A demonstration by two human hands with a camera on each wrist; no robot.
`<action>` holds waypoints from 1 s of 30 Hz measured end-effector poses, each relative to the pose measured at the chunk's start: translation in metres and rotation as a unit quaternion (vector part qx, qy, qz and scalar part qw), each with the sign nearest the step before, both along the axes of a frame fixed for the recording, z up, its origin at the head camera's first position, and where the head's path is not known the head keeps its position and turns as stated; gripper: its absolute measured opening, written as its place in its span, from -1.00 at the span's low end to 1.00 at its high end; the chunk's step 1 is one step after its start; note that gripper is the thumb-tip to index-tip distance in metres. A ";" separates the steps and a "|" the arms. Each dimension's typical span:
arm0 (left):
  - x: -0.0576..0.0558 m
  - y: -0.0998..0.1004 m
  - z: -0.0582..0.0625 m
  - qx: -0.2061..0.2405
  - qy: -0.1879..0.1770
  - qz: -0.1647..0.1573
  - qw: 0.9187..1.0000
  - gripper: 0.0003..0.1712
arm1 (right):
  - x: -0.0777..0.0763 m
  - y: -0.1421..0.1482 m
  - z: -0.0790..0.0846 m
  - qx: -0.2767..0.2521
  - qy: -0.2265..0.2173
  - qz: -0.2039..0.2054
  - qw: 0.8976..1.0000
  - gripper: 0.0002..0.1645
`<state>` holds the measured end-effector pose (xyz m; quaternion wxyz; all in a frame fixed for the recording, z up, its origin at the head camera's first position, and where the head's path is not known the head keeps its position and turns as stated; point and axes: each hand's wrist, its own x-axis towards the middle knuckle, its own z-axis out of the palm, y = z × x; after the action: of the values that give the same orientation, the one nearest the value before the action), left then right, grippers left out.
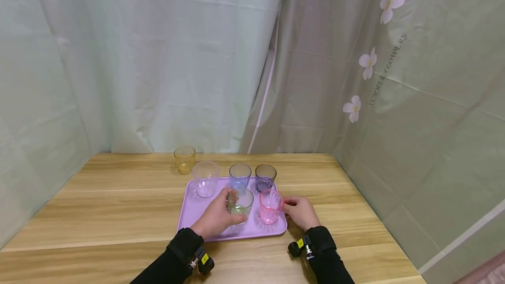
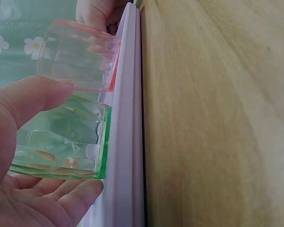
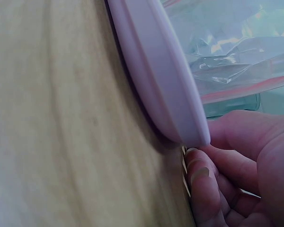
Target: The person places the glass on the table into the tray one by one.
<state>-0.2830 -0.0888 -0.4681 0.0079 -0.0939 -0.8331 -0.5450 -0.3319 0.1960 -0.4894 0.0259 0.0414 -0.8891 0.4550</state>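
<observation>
My left hand (image 1: 218,214) holds a green-tinted glass (image 1: 240,205) from the side, thumb and fingers on opposite walls, over the front middle of the lilac tray (image 1: 254,233). The green base (image 2: 104,142) sits close to the tray's rim in the left wrist view. To its right a pink glass (image 1: 270,207) stands upright on the tray. My right hand (image 1: 303,213) pinches the tray's right edge beside that glass; its curled fingers (image 3: 206,189) lie at the underside of the rim. Behind stand a large clear glass (image 1: 205,181), a blue glass (image 1: 240,178) and a dark purple glass (image 1: 265,179).
A yellow glass (image 1: 184,160) stands on the wooden table (image 1: 98,214), behind the tray at the left. Pale curtains (image 1: 189,56) hang along the back and both sides of the table, with printed flowers on the right one.
</observation>
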 end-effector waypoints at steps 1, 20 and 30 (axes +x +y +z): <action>0.000 0.000 0.000 0.000 0.000 -0.001 1.000 -0.08 | 0.000 0.000 0.000 0.000 0.002 0.001 1.000 -0.74; 0.001 0.001 -0.008 0.013 -0.014 -0.003 1.000 -0.03 | -0.001 0.000 -0.002 0.003 -0.001 0.007 1.000 -0.73; 0.005 -0.002 -0.004 0.027 -0.014 0.002 1.000 0.15 | -0.001 -0.001 -0.002 0.005 -0.006 0.000 1.000 -0.73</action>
<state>-0.2776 -0.0911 -0.4718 0.0000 -0.0839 -0.8185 -0.5684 -0.3327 0.1955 -0.4913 0.0205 0.0392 -0.8915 0.4508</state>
